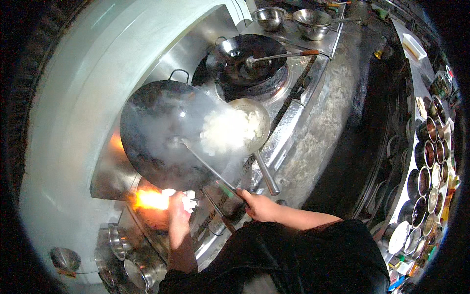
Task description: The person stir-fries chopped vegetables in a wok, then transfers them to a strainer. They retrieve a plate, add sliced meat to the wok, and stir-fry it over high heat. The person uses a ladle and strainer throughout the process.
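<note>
My left hand (178,205) grips a white cloth (189,201) at the near rim of a large steaming wok (158,121), which looks tilted over the range. Orange flame (148,199) burns just left of that hand. My right hand (259,207) is closed round the handle of a wok ladle (211,169), whose bowl lies in the steam inside the wok. At the wok's right side, pale food pieces (229,128) lie over and in a perforated metal strainer (265,110). Glare and steam hide their exact shape and the wok's bottom.
Beyond stands a second wok (224,66) with another ladle (275,57) in it. Metal bowls (270,18) and a colander (312,18) sit at the far end. Steel pots (141,273) stand lower left. A counter (394,217) with several containers runs along the right.
</note>
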Demonstrator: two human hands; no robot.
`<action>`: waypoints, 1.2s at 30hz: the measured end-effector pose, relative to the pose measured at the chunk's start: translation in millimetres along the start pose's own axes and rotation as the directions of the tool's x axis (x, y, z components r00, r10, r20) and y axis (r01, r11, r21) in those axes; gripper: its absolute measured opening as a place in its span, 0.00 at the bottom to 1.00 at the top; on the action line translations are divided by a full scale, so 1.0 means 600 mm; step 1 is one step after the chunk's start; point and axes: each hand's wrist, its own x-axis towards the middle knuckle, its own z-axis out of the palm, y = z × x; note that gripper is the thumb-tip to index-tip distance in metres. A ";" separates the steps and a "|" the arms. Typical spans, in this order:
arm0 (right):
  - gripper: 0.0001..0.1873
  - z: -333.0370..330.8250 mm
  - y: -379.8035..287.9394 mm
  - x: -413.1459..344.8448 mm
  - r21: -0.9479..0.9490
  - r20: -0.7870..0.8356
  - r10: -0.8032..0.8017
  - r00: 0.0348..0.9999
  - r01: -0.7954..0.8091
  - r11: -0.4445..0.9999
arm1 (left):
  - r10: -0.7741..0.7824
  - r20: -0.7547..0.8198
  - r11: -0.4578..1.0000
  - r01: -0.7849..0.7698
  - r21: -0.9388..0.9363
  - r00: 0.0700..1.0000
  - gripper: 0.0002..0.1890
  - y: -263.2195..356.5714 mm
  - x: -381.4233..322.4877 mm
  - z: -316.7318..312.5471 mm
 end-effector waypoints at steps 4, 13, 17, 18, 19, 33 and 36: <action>0.32 -0.010 -0.004 0.027 0.100 0.012 0.019 1.000 -0.020 0.995 | 0.085 -0.033 0.996 -0.085 0.009 0.996 0.11 0.020 0.020 0.019; 0.34 -0.025 -0.026 0.066 0.135 -0.068 -0.139 0.988 0.147 0.980 | 0.437 -0.034 0.893 -0.429 0.139 0.899 0.08 0.051 -0.030 0.034; 0.37 -0.049 -0.038 0.098 -0.074 -0.109 -0.248 0.963 0.241 0.968 | 0.468 -0.096 0.884 -0.463 0.064 0.879 0.09 0.041 -0.034 -0.004; 0.35 -0.058 -0.036 0.113 -0.094 -0.056 -0.232 0.971 0.226 0.970 | 0.420 -0.111 0.907 -0.421 0.016 0.901 0.10 0.039 -0.032 -0.019; 0.33 -0.069 -0.032 0.123 -0.215 -0.028 -0.244 0.969 0.232 0.949 | 0.354 -0.097 0.931 -0.360 -0.057 0.930 0.11 0.033 -0.033 -0.035; 0.08 -0.520 0.161 0.033 -0.865 -0.450 -0.331 0.829 -0.313 0.392 | 0.084 0.015 0.822 -0.061 -0.566 0.996 0.05 -0.095 -0.178 -0.267; 0.10 -0.472 0.161 0.005 -0.873 -0.487 -0.504 0.714 -0.374 0.314 | 0.048 -0.149 0.813 -0.125 -0.568 0.988 0.02 -0.120 -0.186 -0.297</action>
